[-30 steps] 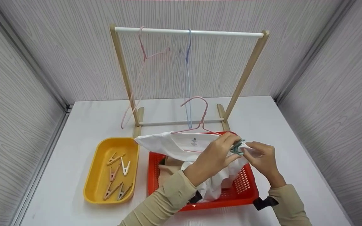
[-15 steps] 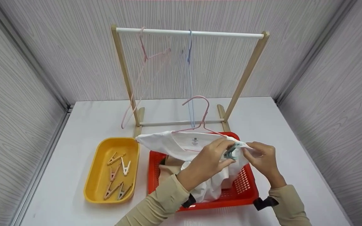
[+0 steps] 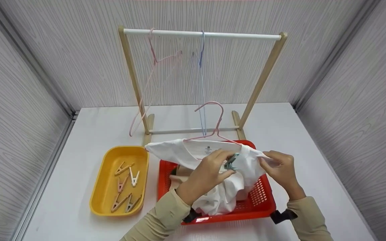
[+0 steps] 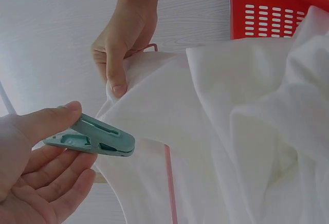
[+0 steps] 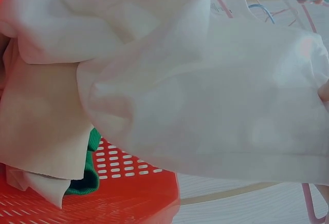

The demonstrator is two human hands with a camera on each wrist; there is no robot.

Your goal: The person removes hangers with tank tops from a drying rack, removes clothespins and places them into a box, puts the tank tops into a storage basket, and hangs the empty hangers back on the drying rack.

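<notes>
Between the thumb and fingers of my left hand (image 3: 201,175) is a teal clothespin (image 4: 105,135), held in front of the white shirt (image 3: 168,152) and apart from its cloth. The shirt is on a pink hanger (image 3: 217,126), whose hook sticks up bare above the neckline. My right hand (image 3: 281,169) pinches the shirt's sleeve by the right end of the hanger. In the left wrist view, a bit of pink hanger shows beside that hand. The right wrist view shows mostly the draped sleeve, with the fingertips at its edge.
Below the shirt stands a red basket (image 3: 265,201) with beige and green cloth (image 5: 85,180) in it. A yellow tray (image 3: 95,197) at left contains several clothespins (image 3: 133,177). Behind, a wooden rack (image 3: 261,78) carries another pink hanger (image 3: 153,50) and a blue hanger (image 3: 201,57).
My left hand has drawn away leftward from the sleeve, taking the teal clothespin off the cloth by my right hand. My right hand keeps its pinch in nearly the same place.
</notes>
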